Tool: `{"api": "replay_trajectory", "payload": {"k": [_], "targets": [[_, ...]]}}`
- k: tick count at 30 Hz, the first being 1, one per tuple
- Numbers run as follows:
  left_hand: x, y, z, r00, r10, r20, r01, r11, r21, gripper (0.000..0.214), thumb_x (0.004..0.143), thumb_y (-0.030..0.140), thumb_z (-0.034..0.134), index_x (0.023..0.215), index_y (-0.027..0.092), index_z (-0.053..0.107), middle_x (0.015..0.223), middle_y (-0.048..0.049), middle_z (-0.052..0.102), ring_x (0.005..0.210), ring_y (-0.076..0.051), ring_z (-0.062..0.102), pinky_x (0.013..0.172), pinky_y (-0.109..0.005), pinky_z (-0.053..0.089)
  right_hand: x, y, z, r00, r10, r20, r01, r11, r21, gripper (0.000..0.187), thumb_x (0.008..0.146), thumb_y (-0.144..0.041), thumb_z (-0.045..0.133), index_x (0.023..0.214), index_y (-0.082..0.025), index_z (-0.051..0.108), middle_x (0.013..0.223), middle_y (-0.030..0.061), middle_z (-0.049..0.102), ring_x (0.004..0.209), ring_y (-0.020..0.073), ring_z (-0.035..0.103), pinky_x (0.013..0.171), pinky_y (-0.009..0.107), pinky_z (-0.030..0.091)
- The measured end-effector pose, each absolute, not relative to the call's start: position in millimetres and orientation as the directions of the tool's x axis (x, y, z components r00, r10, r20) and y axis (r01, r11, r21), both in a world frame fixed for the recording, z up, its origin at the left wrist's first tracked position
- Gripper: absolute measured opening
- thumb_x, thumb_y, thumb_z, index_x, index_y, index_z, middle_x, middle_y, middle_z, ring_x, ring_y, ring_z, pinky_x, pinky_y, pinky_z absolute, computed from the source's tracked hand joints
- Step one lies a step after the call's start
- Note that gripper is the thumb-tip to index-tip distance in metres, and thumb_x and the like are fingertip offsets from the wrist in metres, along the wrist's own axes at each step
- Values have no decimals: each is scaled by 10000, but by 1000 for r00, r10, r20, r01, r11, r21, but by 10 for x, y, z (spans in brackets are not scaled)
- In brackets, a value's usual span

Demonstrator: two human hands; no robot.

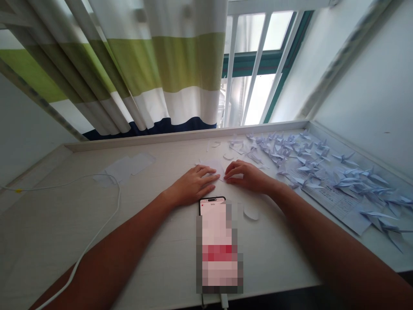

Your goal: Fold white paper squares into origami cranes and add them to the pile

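Note:
A small white sheet of paper [213, 163] lies on the white desk [155, 241] between my two hands. My left hand [192, 186] rests over its left side, the fingers stretched out and pressed down. From the right, my right hand [247, 175] holds the sheet's edge, its thumb and fingertips closed together. Part of the paper is hidden under both hands. Just below them lies a phone [213, 232] with its screen lit and partly blurred out.
Many folded paper cranes [284, 148] spread across the right side, some on a printed sheet [338, 200]. Loose paper squares [121, 169] lie at the left, near a white cable [118, 193]. Paper scraps [251, 213] lie about. A raised ledge [180, 137] runs along the back beneath a curtain [187, 60].

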State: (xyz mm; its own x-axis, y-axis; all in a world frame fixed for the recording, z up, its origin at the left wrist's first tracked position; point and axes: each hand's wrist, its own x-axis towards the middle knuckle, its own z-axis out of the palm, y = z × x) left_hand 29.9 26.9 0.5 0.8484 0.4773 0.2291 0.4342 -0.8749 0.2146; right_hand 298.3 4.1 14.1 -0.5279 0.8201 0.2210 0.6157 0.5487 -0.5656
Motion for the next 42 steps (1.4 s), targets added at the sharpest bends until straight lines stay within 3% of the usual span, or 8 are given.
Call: {"api": "replay_trajectory", "payload": {"k": [16, 25, 30, 35, 39, 42], "targets": [[299, 280, 17, 850, 467, 245, 431, -883, 187, 402, 1037, 396, 473, 1385, 305, 654, 1486, -115, 556, 1341, -323, 448, 1119, -519, 427, 2934, 38, 122, -561, 804, 199, 649, 576, -496, 207, 981, -298, 593, 907, -238, 777, 1067, 89, 708, 1002, 259, 622, 917, 404, 468], [299, 275, 14, 854, 462, 238, 432, -886, 170, 422, 1042, 400, 459, 1412, 286, 628, 1474, -96, 578, 1338, -318, 455, 1130, -521, 428, 2918, 27, 67, -543, 805, 238, 623, 576, -529, 169, 982, -304, 567, 960, -238, 720, 1089, 95, 688, 1051, 266, 615, 944, 424, 484], [304, 268, 1, 854, 434, 289, 404, -901, 158, 395, 1044, 350, 462, 1383, 263, 646, 1429, -107, 625, 1306, -300, 525, 1128, -517, 446, 2878, 86, 6, -282, 912, 298, 742, 404, -535, 272, 959, -365, 604, 1168, -224, 709, 1182, 123, 690, 1150, 313, 614, 1035, 486, 465], [308, 273, 21, 894, 359, 269, 303, -925, 228, 419, 1057, 281, 430, 1447, 241, 576, 1477, -83, 602, 1369, -263, 516, 1153, -470, 457, 2810, 191, -121, -186, 939, 291, 834, 307, -459, 300, 920, -423, 657, 1083, -191, 756, 1235, 150, 660, 1183, 350, 569, 1070, 530, 430], [307, 265, 28, 898, 347, 271, 249, -908, 335, 439, 1049, 235, 430, 1472, 256, 545, 1477, -73, 604, 1421, -226, 485, 1179, -435, 446, 2753, 206, -116, -100, 962, 253, 822, 224, -524, 272, 872, -381, 721, 1086, -218, 763, 1233, 121, 672, 1216, 345, 557, 1077, 553, 400], [296, 290, 17, 862, 376, 339, 255, -901, 350, 427, 1032, 253, 482, 1451, 272, 560, 1473, -85, 602, 1426, -244, 482, 1191, -478, 422, 2710, 174, -46, -75, 967, 242, 777, 209, -594, 139, 863, -292, 708, 975, -227, 760, 1112, 88, 723, 1160, 314, 602, 1061, 541, 402]]}}
